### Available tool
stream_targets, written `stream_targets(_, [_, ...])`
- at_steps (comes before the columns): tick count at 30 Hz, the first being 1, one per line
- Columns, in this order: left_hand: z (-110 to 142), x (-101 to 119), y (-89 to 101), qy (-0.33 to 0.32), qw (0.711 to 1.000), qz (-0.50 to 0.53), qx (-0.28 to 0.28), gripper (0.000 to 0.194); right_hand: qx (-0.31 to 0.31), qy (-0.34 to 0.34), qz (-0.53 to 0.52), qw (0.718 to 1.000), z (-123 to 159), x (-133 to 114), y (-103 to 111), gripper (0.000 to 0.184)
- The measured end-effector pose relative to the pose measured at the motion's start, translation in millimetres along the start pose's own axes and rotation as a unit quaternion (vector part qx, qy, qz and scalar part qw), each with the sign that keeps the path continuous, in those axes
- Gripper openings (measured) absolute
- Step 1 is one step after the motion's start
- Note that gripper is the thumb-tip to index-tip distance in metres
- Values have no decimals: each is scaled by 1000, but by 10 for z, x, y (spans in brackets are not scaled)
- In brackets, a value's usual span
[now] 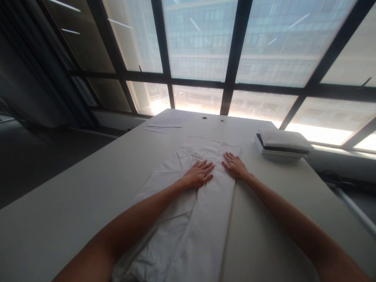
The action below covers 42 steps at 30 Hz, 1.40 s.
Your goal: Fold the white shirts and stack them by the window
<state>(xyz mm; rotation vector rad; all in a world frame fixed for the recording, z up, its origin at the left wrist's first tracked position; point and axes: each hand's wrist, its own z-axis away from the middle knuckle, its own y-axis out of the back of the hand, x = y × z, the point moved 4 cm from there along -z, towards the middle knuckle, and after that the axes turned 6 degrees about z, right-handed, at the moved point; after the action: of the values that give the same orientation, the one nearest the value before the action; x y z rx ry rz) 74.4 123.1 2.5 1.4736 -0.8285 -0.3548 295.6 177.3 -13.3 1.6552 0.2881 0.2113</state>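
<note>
A white garment [210, 219], partly folded, lies lengthwise on the white table [96, 196] in front of me. Its right edge runs straight, while the left side shows overlapping layers and wrinkles. My left hand [198, 174] rests flat on the middle of the cloth with fingers apart, pointing right. Near the upper right edge of the garment, my right hand [234, 166] also lies flat, its fingers stretched toward the far end. Neither hand grips anything. My left forearm hides part of the cloth's left side, and the near end runs out of view at the bottom.
Loose printed papers [169, 120] lie at the table's far left. A stack of folded cloth [283, 141], white with a dark layer, sits at the far right. A round hole [204, 118] is near the back edge. Large framed windows [202, 43] stand behind the table.
</note>
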Motion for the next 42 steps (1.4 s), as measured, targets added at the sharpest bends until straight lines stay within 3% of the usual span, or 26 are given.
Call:
stream_targets(5, [-20,-28,-4,9,1000,-1,17,54,4,-62,14,998,49,323,38,59])
stream_targets(8, [-23,-26,-2,2,1000,-7,22,53,60,-94,4,994,111,310,153,56])
stream_targets(11, [-18,-14,5,-6,1000,-16,25,52,105,-25,-23,994,179,16,281,56])
stream_targets(16, [-17,-18,2,-19,999,-19,40,51,2,144,-59,988,580,-731,265,70])
stream_targets(21, [-39,-50,-23,-16,1000,-12,22,51,-41,221,-91,970,1297,-1207,386,79])
stream_targets(27, [-76,-98,-36,-5,1000,-3,10,52,-110,377,-170,904,2176,-1702,639,82])
stream_targets(31, [-104,-126,-45,1,1000,7,-10,52,-92,479,-180,854,2587,-1979,642,62])
stream_targets(34, [-112,-134,-36,4,1000,16,-8,51,-83,523,-204,824,2639,-2084,714,53])
stream_targets(36, [-110,-131,-31,4,1000,20,-6,51,-94,519,-232,817,2540,-2120,824,56])
stream_targets(40, [-94,-113,-20,-1,1000,21,1,51,-104,422,-244,867,2247,-2195,949,67])
stream_targets(42, [-81,-99,-13,-4,1000,16,2,51,-98,428,-236,867,2215,-2275,913,69])
